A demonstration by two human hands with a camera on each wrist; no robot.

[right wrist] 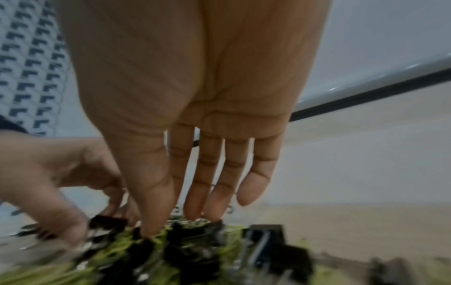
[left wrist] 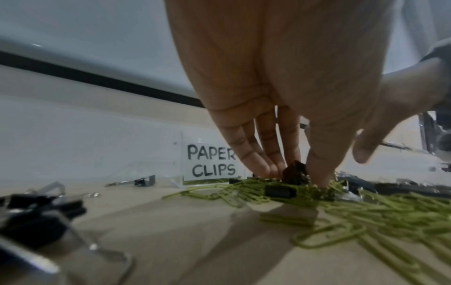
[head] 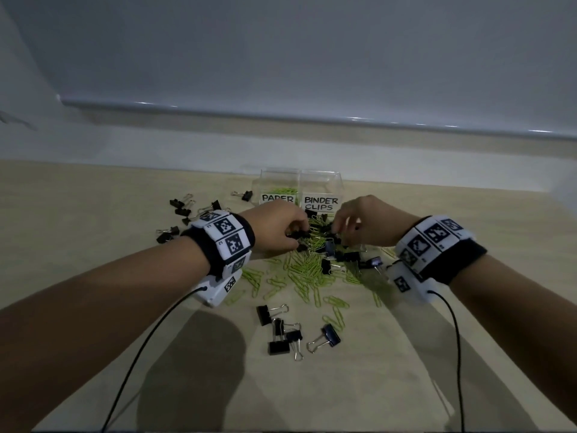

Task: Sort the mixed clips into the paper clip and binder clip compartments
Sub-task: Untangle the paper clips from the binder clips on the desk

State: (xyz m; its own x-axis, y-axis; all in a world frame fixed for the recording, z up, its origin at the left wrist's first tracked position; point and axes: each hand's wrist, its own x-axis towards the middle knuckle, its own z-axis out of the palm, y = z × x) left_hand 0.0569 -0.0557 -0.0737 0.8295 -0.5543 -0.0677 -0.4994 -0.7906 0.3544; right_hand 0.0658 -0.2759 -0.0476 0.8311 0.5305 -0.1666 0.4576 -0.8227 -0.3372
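Observation:
A clear box stands at the back of the table, split into a "PAPER CLIPS" compartment (head: 277, 182) (left wrist: 212, 164) and a "BINDER CLIPS" compartment (head: 321, 184). Just in front of it lies a mixed pile of green paper clips (head: 307, 270) (left wrist: 390, 212) and black binder clips (head: 346, 256). My left hand (head: 292, 234) (left wrist: 296, 176) pinches a black binder clip (left wrist: 292, 169) between thumb and fingers at the pile's top. My right hand (head: 337, 228) (right wrist: 172, 223) reaches down opposite it. Its thumb and fingers close on either side of another black binder clip (right wrist: 182, 230). The view there is blurred.
Loose binder clips lie scattered at the left (head: 179, 207), in a small group near the front (head: 281, 334) and right of the pile (head: 374, 262). Stray paper clips (head: 335, 303) spread toward me. Black cables (head: 150, 339) trail from both wrists. A wall ledge (head: 312, 118) runs behind the table.

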